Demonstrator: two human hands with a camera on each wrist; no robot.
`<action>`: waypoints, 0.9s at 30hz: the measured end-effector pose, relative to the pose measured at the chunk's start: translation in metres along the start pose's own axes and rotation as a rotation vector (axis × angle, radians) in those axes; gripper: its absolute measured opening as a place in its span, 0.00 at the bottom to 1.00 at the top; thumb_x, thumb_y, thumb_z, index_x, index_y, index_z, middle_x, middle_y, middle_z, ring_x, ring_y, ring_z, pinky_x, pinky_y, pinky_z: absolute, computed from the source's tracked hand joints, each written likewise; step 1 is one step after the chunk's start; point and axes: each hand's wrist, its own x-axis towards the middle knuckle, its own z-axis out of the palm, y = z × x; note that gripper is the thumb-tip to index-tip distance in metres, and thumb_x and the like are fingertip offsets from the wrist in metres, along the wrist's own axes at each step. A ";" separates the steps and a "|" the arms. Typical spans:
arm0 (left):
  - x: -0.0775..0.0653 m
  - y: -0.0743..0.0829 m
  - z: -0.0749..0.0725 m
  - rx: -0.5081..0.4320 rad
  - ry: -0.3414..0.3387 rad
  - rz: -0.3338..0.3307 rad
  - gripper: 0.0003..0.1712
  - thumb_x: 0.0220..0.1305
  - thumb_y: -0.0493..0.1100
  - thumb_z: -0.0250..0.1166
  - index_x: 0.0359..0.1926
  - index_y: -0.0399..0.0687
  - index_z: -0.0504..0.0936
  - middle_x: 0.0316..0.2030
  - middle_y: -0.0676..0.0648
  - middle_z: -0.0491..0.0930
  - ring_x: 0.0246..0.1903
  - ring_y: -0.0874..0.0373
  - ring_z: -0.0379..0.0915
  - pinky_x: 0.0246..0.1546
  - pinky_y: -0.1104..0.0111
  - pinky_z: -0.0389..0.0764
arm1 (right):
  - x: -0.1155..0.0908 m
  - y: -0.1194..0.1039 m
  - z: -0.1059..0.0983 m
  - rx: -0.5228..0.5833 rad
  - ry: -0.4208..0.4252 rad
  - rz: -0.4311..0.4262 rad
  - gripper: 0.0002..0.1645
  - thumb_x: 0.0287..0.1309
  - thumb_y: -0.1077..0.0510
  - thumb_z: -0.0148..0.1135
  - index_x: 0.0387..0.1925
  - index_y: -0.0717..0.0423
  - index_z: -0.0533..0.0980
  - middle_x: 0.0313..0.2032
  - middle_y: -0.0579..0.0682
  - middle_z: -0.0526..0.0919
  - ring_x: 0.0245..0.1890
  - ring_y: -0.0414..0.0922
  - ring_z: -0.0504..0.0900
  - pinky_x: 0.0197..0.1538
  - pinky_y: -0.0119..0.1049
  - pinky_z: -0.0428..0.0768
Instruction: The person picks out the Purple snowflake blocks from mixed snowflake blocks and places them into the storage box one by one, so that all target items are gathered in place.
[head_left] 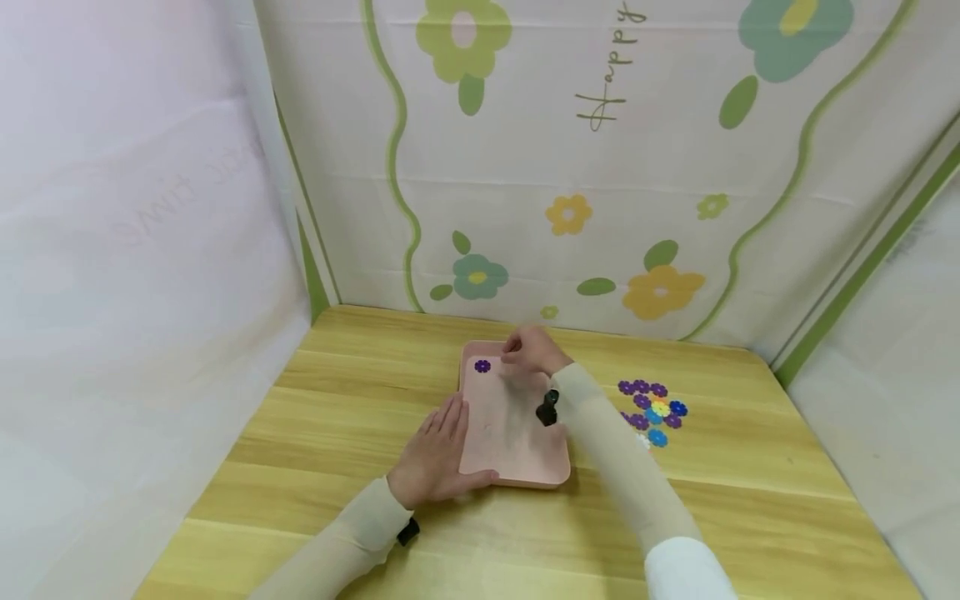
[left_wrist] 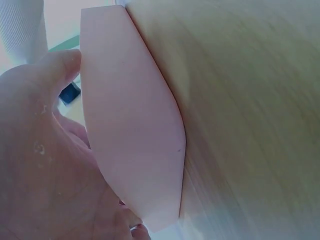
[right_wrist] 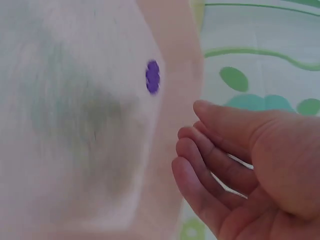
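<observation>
- Left hand [head_left: 432, 457]: spread along the near-left corner of the pink tray [head_left: 486, 450]; lax pressure might let the tray skid on the table [head_left: 360, 400].
- Right hand [head_left: 534, 350]: fingers bent together at the far edge, any pinch indiscernible; a low sweep could displace the purple disc [head_left: 482, 366], far left inside.
- Flower-shaped pieces [head_left: 660, 408]: clustered right; crowding could cause double picks.

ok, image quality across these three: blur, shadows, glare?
Head: diffuse light, soft grey shading in the pink tray; left wrist: hazy, washed out at top left, wood grain of the table soft; right wrist: purple flower piece blurred, dark smear across the pink tray, shadow or reflection unclear.
</observation>
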 end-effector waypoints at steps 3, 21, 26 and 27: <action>0.000 0.001 -0.002 -0.004 -0.019 -0.021 0.69 0.64 0.82 0.56 0.82 0.30 0.53 0.83 0.32 0.49 0.83 0.37 0.48 0.81 0.45 0.61 | -0.014 0.005 -0.020 -0.040 -0.023 -0.067 0.13 0.70 0.59 0.68 0.50 0.63 0.86 0.48 0.59 0.90 0.48 0.52 0.88 0.53 0.46 0.89; -0.002 0.005 -0.007 -0.012 -0.024 -0.028 0.68 0.65 0.80 0.57 0.81 0.28 0.53 0.83 0.30 0.50 0.83 0.36 0.48 0.81 0.45 0.61 | -0.107 0.073 -0.074 -0.268 -0.082 -0.244 0.16 0.65 0.62 0.73 0.51 0.66 0.85 0.47 0.62 0.90 0.46 0.52 0.89 0.54 0.49 0.89; -0.002 0.007 -0.008 -0.018 -0.034 -0.026 0.68 0.65 0.80 0.57 0.81 0.28 0.52 0.83 0.30 0.49 0.83 0.36 0.48 0.81 0.45 0.61 | -0.129 0.094 -0.065 -0.287 -0.103 -0.229 0.18 0.65 0.63 0.72 0.54 0.66 0.84 0.50 0.63 0.89 0.49 0.56 0.89 0.54 0.51 0.89; -0.002 0.007 -0.008 -0.019 -0.034 -0.026 0.68 0.65 0.80 0.57 0.81 0.28 0.52 0.83 0.30 0.49 0.83 0.37 0.48 0.81 0.45 0.61 | -0.133 0.098 -0.063 -0.281 -0.107 -0.223 0.18 0.65 0.64 0.72 0.55 0.67 0.83 0.51 0.63 0.89 0.50 0.56 0.89 0.55 0.51 0.89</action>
